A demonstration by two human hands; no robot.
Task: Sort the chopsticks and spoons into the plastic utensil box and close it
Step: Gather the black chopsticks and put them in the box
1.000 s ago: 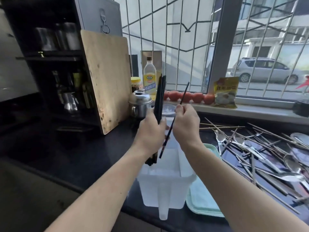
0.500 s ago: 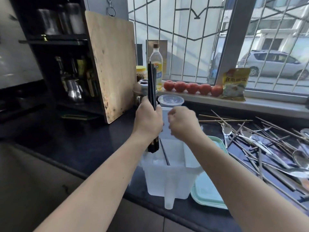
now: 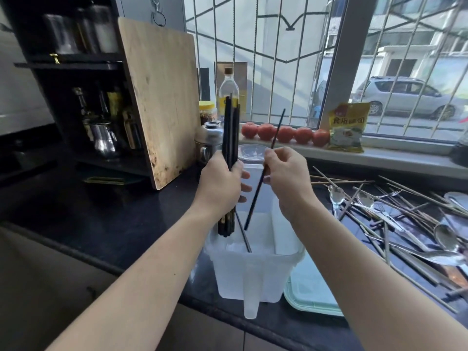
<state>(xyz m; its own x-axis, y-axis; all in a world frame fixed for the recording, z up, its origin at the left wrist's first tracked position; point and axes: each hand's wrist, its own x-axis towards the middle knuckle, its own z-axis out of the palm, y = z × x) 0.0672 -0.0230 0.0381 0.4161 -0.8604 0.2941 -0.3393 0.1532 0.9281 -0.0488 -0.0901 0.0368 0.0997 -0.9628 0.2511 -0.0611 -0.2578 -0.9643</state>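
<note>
Bundle of black chopsticks [image 3: 230, 138]: held upright in left hand [image 3: 219, 184], fingers wrapped round the middle; lower tips kept just above the open plastic utensil box [image 3: 253, 272], presumably as stock to be fed in w/o reaching away. Single black chopstick [image 3: 263, 173]: pinched betw. thumb and fingertips of right hand [image 3: 286, 181], tilted, lower tip aimed into box, prob. so it is dropped in singly. One thin stick [image 3: 244, 236] already seen leaning inside box; compartment cannot be told. Box: translucent, at near counter edge, lid not on. Pale green lid or tray [image 3: 307, 292]: laid flat just beside box on right, apparently for closing later. Metal spoons and chopsticks [image 3: 405, 224]: loose heap on dark counter [image 3: 106, 219], right of box, unsorted. Task judged early: most items outstanding.
</note>
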